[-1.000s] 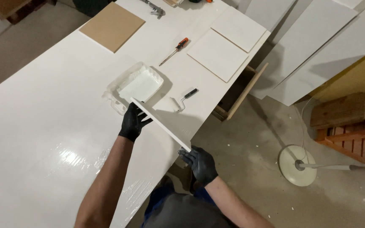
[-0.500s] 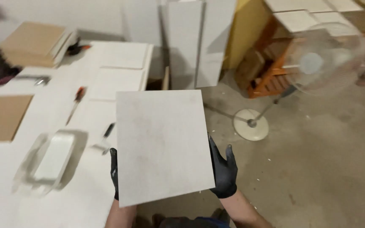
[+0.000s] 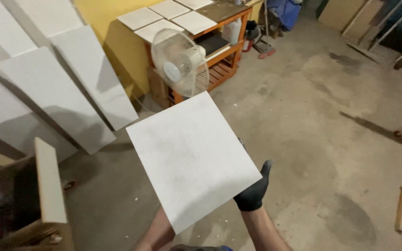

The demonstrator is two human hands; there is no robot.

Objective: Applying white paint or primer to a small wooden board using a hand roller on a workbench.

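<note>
White square panel carried flat over the floor, away from any bench.

We hold the white panel (image 3: 191, 160) face up in front of us, above the concrete floor (image 3: 322, 116). Our right hand (image 3: 253, 191), in a black glove, closes its grip on the panel's lower right edge, thumb up beside it. Our left hand is hidden under the panel; only the forearm (image 3: 157, 232) shows, so we cannot tell its grip. The upper face looks evenly white, faintly mottled; we judge it coated. It is not yet set down. Ahead, a standing fan (image 3: 180, 62) faces an orange shelf unit (image 3: 210, 42) topped with similar white squares (image 3: 164, 16). Long white boards (image 3: 61, 93) lean on the wall at left.
</note>
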